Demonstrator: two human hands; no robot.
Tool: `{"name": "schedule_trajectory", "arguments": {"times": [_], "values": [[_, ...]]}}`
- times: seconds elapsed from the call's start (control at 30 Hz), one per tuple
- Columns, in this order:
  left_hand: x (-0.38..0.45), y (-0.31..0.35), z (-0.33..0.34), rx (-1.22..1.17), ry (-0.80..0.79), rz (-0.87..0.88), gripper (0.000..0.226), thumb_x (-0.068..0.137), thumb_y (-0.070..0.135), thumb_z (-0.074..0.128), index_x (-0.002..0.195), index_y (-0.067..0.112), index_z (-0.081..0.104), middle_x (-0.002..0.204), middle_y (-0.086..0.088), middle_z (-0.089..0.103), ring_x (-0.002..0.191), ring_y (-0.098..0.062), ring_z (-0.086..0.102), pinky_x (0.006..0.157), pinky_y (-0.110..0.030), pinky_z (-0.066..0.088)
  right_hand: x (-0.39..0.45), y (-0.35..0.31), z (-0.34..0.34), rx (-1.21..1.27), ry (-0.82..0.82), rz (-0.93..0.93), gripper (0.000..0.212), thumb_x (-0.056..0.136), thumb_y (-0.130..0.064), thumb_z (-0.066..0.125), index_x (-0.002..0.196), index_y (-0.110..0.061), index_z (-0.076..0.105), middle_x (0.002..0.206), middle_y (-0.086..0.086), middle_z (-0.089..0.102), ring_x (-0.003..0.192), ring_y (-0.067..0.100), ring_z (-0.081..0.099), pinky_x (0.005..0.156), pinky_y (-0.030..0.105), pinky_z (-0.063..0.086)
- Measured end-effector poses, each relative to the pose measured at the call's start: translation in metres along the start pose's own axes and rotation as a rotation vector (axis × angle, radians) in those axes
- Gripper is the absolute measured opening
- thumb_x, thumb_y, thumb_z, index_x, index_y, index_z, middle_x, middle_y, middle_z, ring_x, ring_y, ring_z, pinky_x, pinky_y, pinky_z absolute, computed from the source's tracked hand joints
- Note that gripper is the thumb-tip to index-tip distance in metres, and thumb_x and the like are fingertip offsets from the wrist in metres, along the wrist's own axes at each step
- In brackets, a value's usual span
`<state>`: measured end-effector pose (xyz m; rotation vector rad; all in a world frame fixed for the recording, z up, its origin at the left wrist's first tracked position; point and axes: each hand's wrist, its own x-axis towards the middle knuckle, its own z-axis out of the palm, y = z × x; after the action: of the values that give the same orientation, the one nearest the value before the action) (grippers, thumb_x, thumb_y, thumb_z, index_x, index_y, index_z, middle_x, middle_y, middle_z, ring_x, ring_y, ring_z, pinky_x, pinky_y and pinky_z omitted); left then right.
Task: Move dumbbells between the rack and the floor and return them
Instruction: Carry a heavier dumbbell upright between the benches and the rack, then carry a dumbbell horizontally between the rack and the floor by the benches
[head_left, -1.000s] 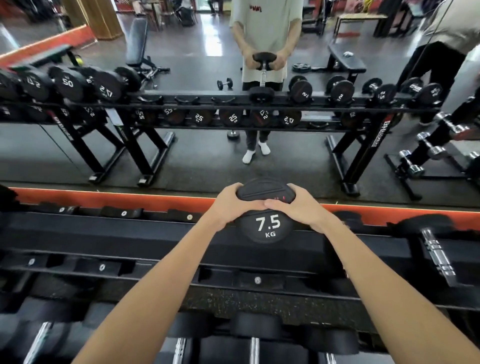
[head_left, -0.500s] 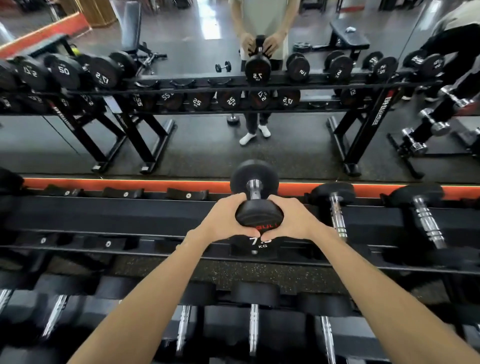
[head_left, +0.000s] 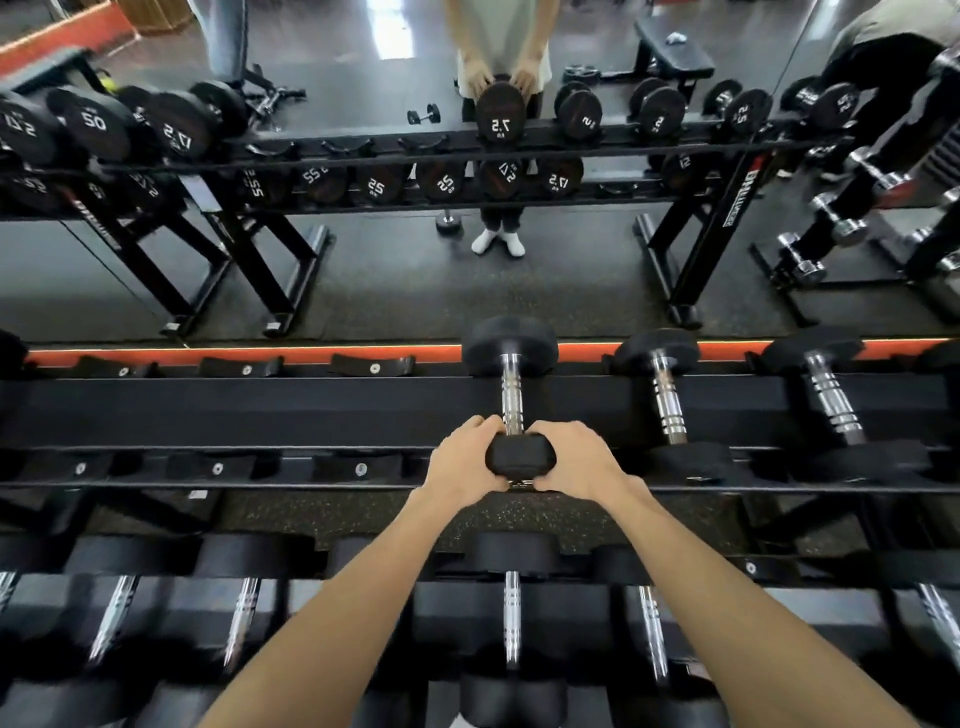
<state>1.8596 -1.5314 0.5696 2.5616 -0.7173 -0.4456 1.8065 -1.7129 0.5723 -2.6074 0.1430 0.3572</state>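
A black 7.5 kg dumbbell (head_left: 511, 395) with a chrome handle lies across the top tier of the black rack (head_left: 260, 410), its far head against the mirror's orange base strip. My left hand (head_left: 465, 462) and my right hand (head_left: 576, 457) cup its near head from either side, fingers wrapped on the rubber. The near head sits at the rack's front rail. The label face of that head is hidden by my fingers.
Two more dumbbells (head_left: 667, 400) (head_left: 831, 400) rest on the top tier to the right. Several empty saddles (head_left: 244, 366) lie to the left. A lower tier holds several dumbbells (head_left: 511, 618). The mirror ahead reflects the rack and a standing person.
The dumbbell went from held upright in front of me to lying flat across the rack's top tier. Both hands stayed on its near head and came down with it.
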Motion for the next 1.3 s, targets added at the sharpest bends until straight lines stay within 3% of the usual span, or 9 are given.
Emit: {"name": "schedule_trajectory", "arguments": {"times": [0.1, 0.33, 0.4, 0.57, 0.67, 0.8, 0.97, 1.17, 1.3], "values": [[0.003, 0.005, 0.002, -0.004, -0.008, -0.03, 0.053, 0.072, 0.022, 0.085, 0.116, 0.019, 0.055, 0.11, 0.0, 0.057, 0.099, -0.024, 0.059, 0.075, -0.035, 0.043, -0.004, -0.005, -0.008, -0.009, -0.007, 0.015, 0.055, 0.069, -0.027, 0.085, 0.121, -0.023, 0.069, 0.115, 0.0, 0.075, 0.105, 0.027, 0.068, 0.09, 0.041, 0.056], [-0.015, 0.0, -0.007, -0.086, 0.081, -0.022, 0.046, 0.081, 0.024, 0.079, 0.123, 0.02, 0.063, 0.115, -0.003, 0.062, 0.108, -0.024, 0.062, 0.088, -0.043, 0.054, -0.013, -0.031, -0.011, 0.225, 0.026, 0.007, 0.057, 0.076, -0.016, 0.086, 0.13, -0.019, 0.067, 0.126, 0.0, 0.073, 0.116, 0.02, 0.067, 0.105, 0.041, 0.051], [-0.025, -0.006, -0.016, -0.166, 0.135, -0.021, 0.043, 0.081, 0.021, 0.079, 0.122, 0.021, 0.067, 0.115, -0.001, 0.064, 0.107, -0.021, 0.063, 0.092, -0.044, 0.055, -0.017, -0.041, -0.018, 0.337, 0.057, 0.009, 0.055, 0.079, -0.021, 0.086, 0.131, -0.023, 0.067, 0.128, -0.002, 0.073, 0.12, 0.015, 0.065, 0.111, 0.038, 0.047], [-0.071, -0.02, -0.052, -0.438, 0.313, -0.175, 0.031, 0.084, 0.009, 0.078, 0.114, 0.016, 0.073, 0.107, -0.002, 0.074, 0.095, -0.017, 0.07, 0.093, -0.03, 0.057, -0.03, -0.081, -0.037, 0.746, 0.188, -0.028, 0.029, 0.089, -0.016, 0.08, 0.112, -0.031, 0.071, 0.112, -0.008, 0.077, 0.106, 0.011, 0.071, 0.093, 0.026, 0.055], [-0.109, -0.025, -0.067, -0.52, 0.453, -0.284, 0.027, 0.084, 0.011, 0.081, 0.11, 0.017, 0.073, 0.1, 0.003, 0.075, 0.092, -0.01, 0.071, 0.089, -0.022, 0.054, -0.036, -0.119, -0.034, 0.812, 0.036, -0.147, 0.029, 0.093, -0.013, 0.076, 0.111, -0.033, 0.067, 0.112, -0.007, 0.076, 0.099, 0.004, 0.07, 0.086, 0.021, 0.053], [-0.175, -0.032, -0.07, -0.556, 0.645, -0.482, 0.027, 0.083, 0.017, 0.083, 0.107, 0.02, 0.073, 0.093, 0.01, 0.073, 0.081, -0.002, 0.068, 0.08, -0.014, 0.05, -0.052, -0.163, -0.01, 0.809, -0.202, -0.287, 0.033, 0.093, -0.008, 0.075, 0.121, -0.022, 0.067, 0.112, -0.004, 0.075, 0.082, -0.012, 0.069, 0.071, 0.006, 0.052], [-0.296, -0.025, -0.044, -0.596, 0.892, -0.763, 0.019, 0.084, 0.021, 0.083, 0.1, 0.027, 0.073, 0.09, 0.01, 0.074, 0.079, -0.003, 0.067, 0.077, -0.02, 0.054, -0.091, -0.2, 0.032, 0.765, -0.528, -0.477, 0.034, 0.094, -0.011, 0.074, 0.124, -0.024, 0.067, 0.115, -0.005, 0.076, 0.101, 0.0, 0.072, 0.085, 0.015, 0.055], [-0.459, 0.019, 0.001, -0.567, 1.162, -1.106, 0.022, 0.084, 0.018, 0.082, 0.091, 0.035, 0.07, 0.093, 0.009, 0.075, 0.081, -0.002, 0.069, 0.074, -0.017, 0.05, -0.178, -0.259, 0.092, 0.677, -0.843, -0.7, 0.032, 0.093, -0.005, 0.074, 0.114, -0.027, 0.066, 0.11, -0.002, 0.075, 0.095, 0.007, 0.069, 0.085, 0.017, 0.052], [-0.542, 0.056, 0.022, -0.526, 1.307, -1.261, 0.022, 0.086, 0.021, 0.081, 0.089, 0.039, 0.068, 0.093, 0.011, 0.074, 0.081, -0.002, 0.069, 0.068, -0.017, 0.051, -0.252, -0.291, 0.128, 0.605, -1.038, -0.804, 0.031, 0.093, -0.009, 0.074, 0.113, -0.032, 0.066, 0.114, -0.004, 0.074, 0.097, 0.002, 0.068, 0.085, 0.015, 0.053]]}}
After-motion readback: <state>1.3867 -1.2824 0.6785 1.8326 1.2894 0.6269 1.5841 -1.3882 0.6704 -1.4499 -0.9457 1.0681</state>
